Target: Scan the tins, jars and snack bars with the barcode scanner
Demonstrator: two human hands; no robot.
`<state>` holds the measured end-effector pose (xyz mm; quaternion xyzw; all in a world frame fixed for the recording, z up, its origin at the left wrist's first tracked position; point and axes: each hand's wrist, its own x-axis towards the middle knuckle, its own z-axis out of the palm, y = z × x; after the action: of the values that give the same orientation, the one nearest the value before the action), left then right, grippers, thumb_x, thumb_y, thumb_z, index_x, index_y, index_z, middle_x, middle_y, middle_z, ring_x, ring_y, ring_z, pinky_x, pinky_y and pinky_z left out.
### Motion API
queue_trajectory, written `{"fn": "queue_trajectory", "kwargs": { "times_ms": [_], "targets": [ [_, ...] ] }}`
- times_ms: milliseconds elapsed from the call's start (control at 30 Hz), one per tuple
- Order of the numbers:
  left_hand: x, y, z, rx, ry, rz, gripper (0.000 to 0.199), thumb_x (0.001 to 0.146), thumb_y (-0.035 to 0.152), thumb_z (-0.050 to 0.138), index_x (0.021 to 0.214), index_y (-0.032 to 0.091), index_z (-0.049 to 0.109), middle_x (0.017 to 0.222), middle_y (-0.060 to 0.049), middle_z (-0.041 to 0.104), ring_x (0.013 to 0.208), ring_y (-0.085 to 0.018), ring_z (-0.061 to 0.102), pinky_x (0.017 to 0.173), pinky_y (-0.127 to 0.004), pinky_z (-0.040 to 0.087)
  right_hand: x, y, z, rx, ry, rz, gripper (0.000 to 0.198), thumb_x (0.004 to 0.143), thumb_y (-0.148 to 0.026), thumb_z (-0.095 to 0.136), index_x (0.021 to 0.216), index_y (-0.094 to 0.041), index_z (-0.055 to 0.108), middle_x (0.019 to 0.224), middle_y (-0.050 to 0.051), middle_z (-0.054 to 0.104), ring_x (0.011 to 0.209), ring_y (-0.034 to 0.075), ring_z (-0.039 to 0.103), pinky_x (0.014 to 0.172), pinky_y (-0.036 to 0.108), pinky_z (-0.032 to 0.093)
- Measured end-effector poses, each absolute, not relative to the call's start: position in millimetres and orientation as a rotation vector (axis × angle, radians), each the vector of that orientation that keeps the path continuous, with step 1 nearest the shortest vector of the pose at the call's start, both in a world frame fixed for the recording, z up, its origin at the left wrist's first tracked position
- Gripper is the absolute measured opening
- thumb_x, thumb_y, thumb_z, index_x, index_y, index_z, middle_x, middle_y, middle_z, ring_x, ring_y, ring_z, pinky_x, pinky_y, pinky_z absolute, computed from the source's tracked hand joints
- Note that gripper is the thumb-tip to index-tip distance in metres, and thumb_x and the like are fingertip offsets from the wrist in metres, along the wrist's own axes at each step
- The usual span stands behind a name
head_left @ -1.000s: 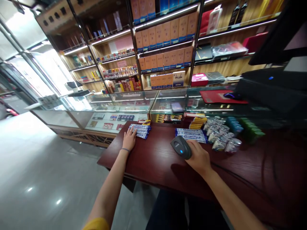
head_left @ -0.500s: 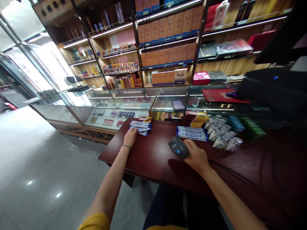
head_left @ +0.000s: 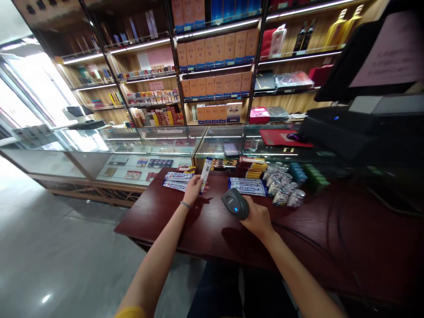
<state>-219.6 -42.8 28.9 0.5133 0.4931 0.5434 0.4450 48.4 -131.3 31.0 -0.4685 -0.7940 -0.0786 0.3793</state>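
My left hand (head_left: 194,188) is closed on a long, narrow blue-and-white packet (head_left: 206,171), held tilted up above the desk with its pale barcode side showing. Just left of that hand lies a small pile of similar blue-and-white packets (head_left: 175,180). My right hand (head_left: 260,217) grips a black barcode scanner (head_left: 236,205) with a lit blue light, its head pointing left toward the held packet. Beyond the scanner, more of these packets (head_left: 247,186) lie side by side on the dark red desk (head_left: 198,225).
Small jars (head_left: 282,194) stand in rows to the right, beside blue boxes (head_left: 297,177) and green boxes (head_left: 316,179). Yellow-and-red packs (head_left: 252,168) are stacked behind. A cable (head_left: 304,236) crosses the desk. A glass display case (head_left: 149,145) borders the far side; a monitor (head_left: 374,62) looms right.
My left hand has lifted one packet off the left pile and brought it rightward, turned upright. My right hand still holds the scanner. The view has shifted to the right.
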Motion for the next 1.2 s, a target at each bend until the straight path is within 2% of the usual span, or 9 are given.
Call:
{"fn": "queue_trajectory", "kwargs": {
  "times_ms": [100, 267, 533, 600, 700, 833, 1033, 1200],
  "targets": [
    [-202.5, -46.8, 21.2, 1.187, 1.193, 1.314, 0.039, 0.080, 0.049, 0.065, 0.101, 0.018, 0.053, 0.084, -0.004, 0.069, 0.060, -0.015, 0.068, 0.052, -0.024, 0.052, 48.7, -132.0, 34.5, -1.253, -2.006, -0.197, 0.034, 0.073, -0.027, 0.057, 0.106, -0.018, 0.058, 0.067, 0.001, 0.070, 0.061, 0.020, 0.068, 0.054, 0.026, 0.040],
    [-199.1, -55.8, 16.7, 1.212, 1.255, 1.272, 0.031, 0.083, 0.040, 0.061, 0.103, 0.018, 0.056, 0.087, -0.005, 0.071, 0.064, -0.016, 0.069, 0.056, -0.026, 0.055, 44.5, -133.5, 39.8, -1.310, -2.067, -0.147, 0.024, 0.076, -0.031, 0.058, 0.098, -0.020, 0.059, 0.066, 0.001, 0.070, 0.060, 0.020, 0.068, 0.053, 0.026, 0.036],
    [-199.3, -53.0, 12.4, 1.214, 1.219, 1.280, 0.038, 0.085, 0.052, 0.056, 0.103, 0.019, 0.053, 0.087, -0.004, 0.069, 0.062, -0.013, 0.066, 0.055, -0.025, 0.051, 46.1, -131.7, 37.0, -1.290, -2.010, -0.160, 0.029, 0.077, -0.029, 0.058, 0.104, -0.019, 0.059, 0.068, 0.001, 0.071, 0.062, 0.020, 0.069, 0.054, 0.026, 0.037],
    [-199.8, -52.0, 10.0, 1.247, 1.218, 1.314, 0.039, 0.087, 0.052, 0.055, 0.106, 0.018, 0.052, 0.091, -0.005, 0.069, 0.067, -0.014, 0.066, 0.059, -0.025, 0.052, 51.4, -129.6, 36.0, -1.291, -1.980, -0.205, 0.028, 0.075, -0.029, 0.058, 0.102, -0.018, 0.059, 0.068, 0.001, 0.070, 0.061, 0.020, 0.068, 0.054, 0.026, 0.037],
    [-199.5, -51.0, 11.6, 1.401, 1.219, 1.378, 0.034, 0.090, 0.047, 0.053, 0.109, 0.018, 0.053, 0.099, -0.007, 0.069, 0.080, -0.015, 0.067, 0.075, -0.030, 0.054, 66.4, -124.9, 36.0, -1.356, -1.895, -0.300, 0.027, 0.074, -0.029, 0.060, 0.099, -0.018, 0.060, 0.065, 0.002, 0.069, 0.059, 0.021, 0.067, 0.053, 0.027, 0.036],
    [-188.7, -49.5, 25.6, 1.804, 1.223, 1.359, 0.028, 0.093, 0.035, 0.054, 0.115, 0.019, 0.057, 0.112, -0.008, 0.067, 0.104, -0.018, 0.063, 0.096, -0.035, 0.048, 93.6, -117.6, 40.3, -1.561, -1.696, -0.383, 0.032, 0.077, -0.040, 0.062, 0.099, -0.018, 0.061, 0.065, 0.005, 0.068, 0.057, 0.024, 0.065, 0.052, 0.029, 0.037],
    [-148.0, -38.6, 39.2, 2.396, 1.269, 1.112, 0.031, 0.089, 0.021, 0.058, 0.120, 0.019, 0.059, 0.118, -0.009, 0.065, 0.112, -0.023, 0.059, 0.101, -0.040, 0.045, 123.0, -111.9, 48.6, -1.713, -1.441, -0.329, 0.049, 0.077, -0.046, 0.064, 0.115, -0.016, 0.058, 0.075, 0.009, 0.071, 0.061, 0.027, 0.066, 0.055, 0.032, 0.043],
    [-110.8, -20.2, 29.9, 2.595, 1.290, 0.949, 0.031, 0.087, 0.015, 0.059, 0.117, 0.019, 0.061, 0.113, -0.009, 0.066, 0.107, -0.024, 0.059, 0.097, -0.039, 0.047, 131.9, -112.1, 49.4, -1.700, -1.333, -0.325, 0.042, 0.077, -0.045, 0.063, 0.107, -0.017, 0.059, 0.076, 0.011, 0.071, 0.059, 0.026, 0.065, 0.054, 0.032, 0.043]
  ]
}}
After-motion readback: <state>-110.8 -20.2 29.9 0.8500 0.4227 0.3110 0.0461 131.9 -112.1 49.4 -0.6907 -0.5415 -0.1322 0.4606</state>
